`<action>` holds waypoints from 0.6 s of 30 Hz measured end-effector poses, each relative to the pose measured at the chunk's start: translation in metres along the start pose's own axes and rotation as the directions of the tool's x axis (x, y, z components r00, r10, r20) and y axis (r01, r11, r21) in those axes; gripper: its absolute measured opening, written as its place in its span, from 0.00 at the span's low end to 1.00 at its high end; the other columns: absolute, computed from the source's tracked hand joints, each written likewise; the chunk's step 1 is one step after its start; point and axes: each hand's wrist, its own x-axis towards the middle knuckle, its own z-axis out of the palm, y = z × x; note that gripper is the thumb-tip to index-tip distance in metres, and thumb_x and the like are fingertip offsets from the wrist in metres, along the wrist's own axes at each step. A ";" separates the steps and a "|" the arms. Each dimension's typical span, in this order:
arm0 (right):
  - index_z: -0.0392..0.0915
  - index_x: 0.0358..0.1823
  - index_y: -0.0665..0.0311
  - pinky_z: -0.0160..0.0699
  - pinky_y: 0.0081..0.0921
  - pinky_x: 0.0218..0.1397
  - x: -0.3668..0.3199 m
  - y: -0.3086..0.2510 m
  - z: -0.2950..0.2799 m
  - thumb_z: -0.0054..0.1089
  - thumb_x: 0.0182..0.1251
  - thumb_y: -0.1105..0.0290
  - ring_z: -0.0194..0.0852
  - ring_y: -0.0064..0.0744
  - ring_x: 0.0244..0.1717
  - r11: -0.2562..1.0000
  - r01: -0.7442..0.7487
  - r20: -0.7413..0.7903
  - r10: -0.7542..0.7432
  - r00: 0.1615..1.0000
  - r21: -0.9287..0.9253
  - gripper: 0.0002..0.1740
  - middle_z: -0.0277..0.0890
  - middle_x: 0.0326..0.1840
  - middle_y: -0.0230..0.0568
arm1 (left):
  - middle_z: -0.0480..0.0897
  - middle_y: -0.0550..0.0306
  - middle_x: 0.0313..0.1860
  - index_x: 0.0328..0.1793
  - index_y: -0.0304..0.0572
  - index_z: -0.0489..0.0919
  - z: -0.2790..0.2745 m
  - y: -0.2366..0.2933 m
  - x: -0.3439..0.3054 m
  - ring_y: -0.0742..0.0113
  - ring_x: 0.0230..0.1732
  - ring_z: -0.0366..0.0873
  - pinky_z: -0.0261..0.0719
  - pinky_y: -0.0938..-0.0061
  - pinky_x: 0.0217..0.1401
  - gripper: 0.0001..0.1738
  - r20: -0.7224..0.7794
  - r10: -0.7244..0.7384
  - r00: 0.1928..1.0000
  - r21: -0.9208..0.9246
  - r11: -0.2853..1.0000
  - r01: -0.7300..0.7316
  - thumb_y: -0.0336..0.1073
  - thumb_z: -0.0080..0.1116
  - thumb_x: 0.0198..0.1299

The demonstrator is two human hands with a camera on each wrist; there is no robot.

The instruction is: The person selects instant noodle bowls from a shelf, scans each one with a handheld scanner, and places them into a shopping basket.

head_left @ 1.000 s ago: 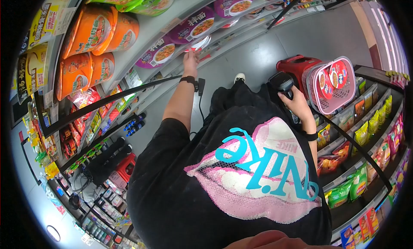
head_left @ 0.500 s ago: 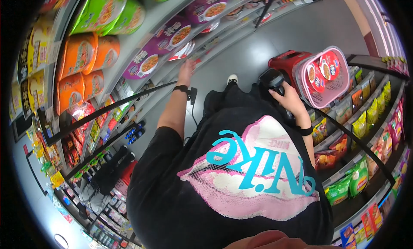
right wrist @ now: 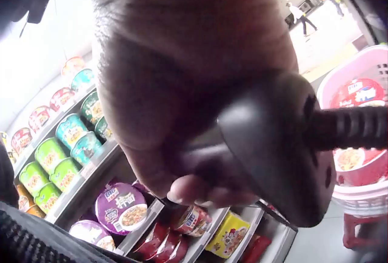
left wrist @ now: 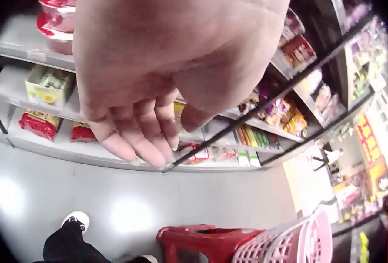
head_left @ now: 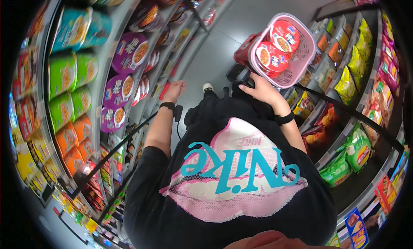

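**One hand holds a scanner, the other hangs free**

A person in a black T-shirt with a pink and blue print (head_left: pixel 232 176) stands in a shop aisle between two rows of shelves.

The right hand (head_left: pixel 260 89) is closed around the black handheld scanner (head_left: pixel 239 74). The fingers curl round its handle. In the right wrist view the same right hand (right wrist: pixel 182 75) wraps the black handheld scanner (right wrist: pixel 276 154) tight. The scanner is up in front of the body, just beside the pink plastic basket (head_left: pixel 301 61).

Two round red noodle bowls (head_left: pixel 272 56) lie in the pink plastic basket, touching each other. The basket is right against the red plastic stool (head_left: pixel 242 52), which stands on the grey floor (head_left: pixel 258 12).

The left hand (head_left: pixel 175 89) is open and holds nothing. It is stretched out near the grey metal shelf on the left (head_left: pixel 148 105). In the left wrist view the left hand (left wrist: pixel 170 57) has loose fingers (left wrist: pixel 140 143) that point down, with air under them. Far below them are the red plastic stool (left wrist: pixel 206 243) and a corner of the pink plastic basket (left wrist: pixel 291 246).

The left shelf carries purple noodle bowls (head_left: pixel 129 53) and green noodle cups (head_left: pixel 69 74). The shelves on the right hold yellow and green snack bags (head_left: pixel 357 148).
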 end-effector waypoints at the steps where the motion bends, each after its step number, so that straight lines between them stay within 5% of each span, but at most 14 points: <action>1: 0.74 0.50 0.76 0.75 0.38 0.50 0.000 0.005 -0.008 0.66 0.58 0.55 0.78 0.54 0.46 1.000 -0.001 -0.018 0.001 1.000 0.011 0.30 0.77 0.41 0.62 | 0.82 0.64 0.50 0.55 0.47 0.76 0.009 0.012 0.008 0.76 0.45 0.78 0.72 0.80 0.44 0.16 0.038 0.035 0.999 0.072 0.997 -0.038 0.46 0.47 0.70; 4: 0.73 0.49 0.77 0.74 0.37 0.48 0.002 0.024 -0.025 0.67 0.57 0.55 0.78 0.52 0.41 0.998 -0.005 -0.069 0.009 0.998 0.056 0.30 0.77 0.37 0.60 | 0.83 0.59 0.45 0.53 0.40 0.77 0.047 0.056 0.019 0.72 0.44 0.79 0.75 0.73 0.46 0.19 0.131 0.148 0.980 0.145 0.975 -0.167 0.47 0.49 0.68; 9: 0.73 0.48 0.76 0.73 0.34 0.52 -0.013 0.047 -0.062 0.67 0.58 0.60 0.79 0.46 0.44 0.956 -0.022 -0.176 0.077 0.981 0.291 0.26 0.79 0.41 0.58 | 0.83 0.58 0.40 0.50 0.36 0.79 0.155 0.150 0.020 0.72 0.39 0.79 0.76 0.76 0.41 0.17 0.334 0.209 0.919 0.294 0.903 -0.313 0.43 0.50 0.68; 15: 0.73 0.50 0.74 0.72 0.33 0.55 -0.033 0.075 -0.077 0.66 0.59 0.62 0.79 0.40 0.48 0.912 -0.095 -0.234 0.201 0.951 0.398 0.25 0.79 0.43 0.57 | 0.84 0.56 0.36 0.47 0.34 0.79 0.252 0.209 0.013 0.71 0.33 0.79 0.78 0.76 0.37 0.16 0.496 0.106 0.862 0.504 0.773 -0.385 0.41 0.50 0.68; 16: 0.73 0.51 0.73 0.73 0.33 0.54 -0.036 0.081 -0.077 0.66 0.60 0.62 0.79 0.38 0.46 0.906 -0.077 -0.274 0.206 0.939 0.416 0.24 0.79 0.42 0.55 | 0.83 0.61 0.37 0.49 0.40 0.78 0.262 0.210 0.024 0.73 0.32 0.78 0.75 0.75 0.32 0.21 0.532 0.083 0.843 0.545 0.728 -0.416 0.50 0.48 0.68; 18: 0.73 0.52 0.72 0.73 0.33 0.53 -0.042 0.089 -0.080 0.66 0.60 0.62 0.79 0.38 0.46 0.885 -0.133 -0.263 0.272 0.926 0.446 0.25 0.79 0.42 0.55 | 0.83 0.58 0.34 0.45 0.38 0.79 0.284 0.216 0.041 0.72 0.28 0.78 0.75 0.73 0.30 0.22 0.496 0.028 0.868 0.636 0.669 -0.385 0.51 0.48 0.68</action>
